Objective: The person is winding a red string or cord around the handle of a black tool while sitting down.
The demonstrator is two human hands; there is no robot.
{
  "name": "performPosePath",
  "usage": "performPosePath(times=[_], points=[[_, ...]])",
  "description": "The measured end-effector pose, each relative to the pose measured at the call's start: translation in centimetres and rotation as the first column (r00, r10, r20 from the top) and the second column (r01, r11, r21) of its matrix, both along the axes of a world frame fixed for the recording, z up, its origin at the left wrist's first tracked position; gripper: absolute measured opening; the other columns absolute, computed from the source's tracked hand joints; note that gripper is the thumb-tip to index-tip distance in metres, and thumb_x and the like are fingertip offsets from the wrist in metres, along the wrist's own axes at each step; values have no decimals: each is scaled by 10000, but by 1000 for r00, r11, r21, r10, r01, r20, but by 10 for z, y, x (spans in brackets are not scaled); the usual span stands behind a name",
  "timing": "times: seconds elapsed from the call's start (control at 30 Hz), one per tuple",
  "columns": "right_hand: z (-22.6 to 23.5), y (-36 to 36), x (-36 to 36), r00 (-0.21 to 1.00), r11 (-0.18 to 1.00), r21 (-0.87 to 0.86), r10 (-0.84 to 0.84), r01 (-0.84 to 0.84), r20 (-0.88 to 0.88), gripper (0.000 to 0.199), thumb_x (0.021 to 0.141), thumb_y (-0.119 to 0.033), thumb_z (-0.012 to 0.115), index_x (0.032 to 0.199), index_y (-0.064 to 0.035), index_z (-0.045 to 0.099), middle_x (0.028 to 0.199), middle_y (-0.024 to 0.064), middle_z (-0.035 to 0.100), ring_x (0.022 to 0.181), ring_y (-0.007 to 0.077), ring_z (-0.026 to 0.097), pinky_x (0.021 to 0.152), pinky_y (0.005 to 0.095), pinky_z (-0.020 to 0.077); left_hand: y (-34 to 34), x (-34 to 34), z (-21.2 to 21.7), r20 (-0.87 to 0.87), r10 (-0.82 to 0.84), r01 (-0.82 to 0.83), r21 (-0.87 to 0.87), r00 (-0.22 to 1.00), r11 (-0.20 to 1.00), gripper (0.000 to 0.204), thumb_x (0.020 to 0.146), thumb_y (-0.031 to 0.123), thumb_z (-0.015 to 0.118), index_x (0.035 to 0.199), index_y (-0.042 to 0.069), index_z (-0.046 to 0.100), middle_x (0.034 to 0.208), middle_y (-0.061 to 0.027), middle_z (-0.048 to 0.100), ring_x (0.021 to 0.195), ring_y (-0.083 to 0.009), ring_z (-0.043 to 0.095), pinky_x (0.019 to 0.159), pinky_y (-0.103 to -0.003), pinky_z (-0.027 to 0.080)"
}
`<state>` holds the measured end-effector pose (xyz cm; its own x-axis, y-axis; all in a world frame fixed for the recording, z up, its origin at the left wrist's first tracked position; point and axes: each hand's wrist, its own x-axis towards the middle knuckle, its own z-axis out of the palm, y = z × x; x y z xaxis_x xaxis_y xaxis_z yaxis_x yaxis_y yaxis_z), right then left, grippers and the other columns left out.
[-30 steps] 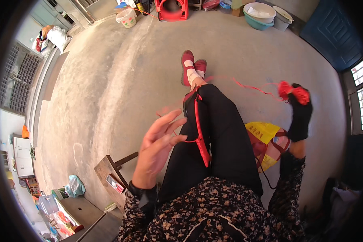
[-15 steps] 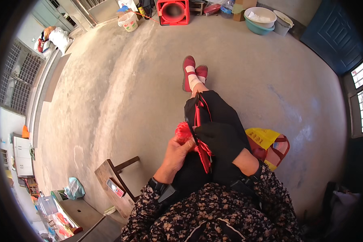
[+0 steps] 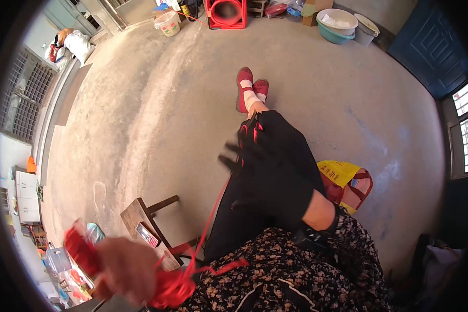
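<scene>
My bare left hand [image 3: 127, 265], smeared by motion, is at the lower left, closed around a bundle of red cord [image 3: 176, 288]. Part of the bundle sticks out past its far side. From there a thin red strand [image 3: 211, 216] runs up to my lap. My right hand [image 3: 273, 177], in a black glove, lies over my black trousers [image 3: 291, 138] with its fingers spread. Beneath and beyond it shows a little of a red and black piece of work [image 3: 258, 133] near my knee; the glove hides most of it.
At my left stands a wooden stool [image 3: 136, 214] with a phone [image 3: 147, 235] on it. A yellow and red bag [image 3: 343, 177] rests on the floor to my right. Farther off are a white bucket [image 3: 167, 24], a red box-shaped appliance [image 3: 226, 21] and stacked basins [image 3: 337, 26].
My left hand has swung from my lap down to the lower left with the red cord, stretching a strand out. My right hand's fingers have spread from their grip on the red and black work.
</scene>
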<state>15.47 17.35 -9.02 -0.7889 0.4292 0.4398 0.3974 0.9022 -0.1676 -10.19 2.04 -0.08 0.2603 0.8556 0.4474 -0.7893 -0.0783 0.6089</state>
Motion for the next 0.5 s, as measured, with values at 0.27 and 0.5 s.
performPosePath(times=[0.27, 0.5], points=[[14, -29, 66, 910, 457, -786, 206, -416, -361, 162, 851, -150, 673, 981, -54, 676, 970, 71, 672, 893, 225, 643, 769, 316, 497, 20, -19, -12, -299, 635, -699, -232, 713, 676, 185, 940, 164, 540, 982, -11, 501, 580, -30, 450, 428, -102, 414, 365, -234, 380], [19, -43, 99, 919, 92, -915, 60, -393, -389, 160, 816, -34, 668, 970, 6, 650, 901, 97, 675, 890, 222, 645, 779, 339, 495, 88, 59, -126, -645, 240, -606, -433, 726, 668, 294, 839, 55, 602, 1114, 1, 514, 685, 5, 533, 496, -67, 472, 424, -191, 374]])
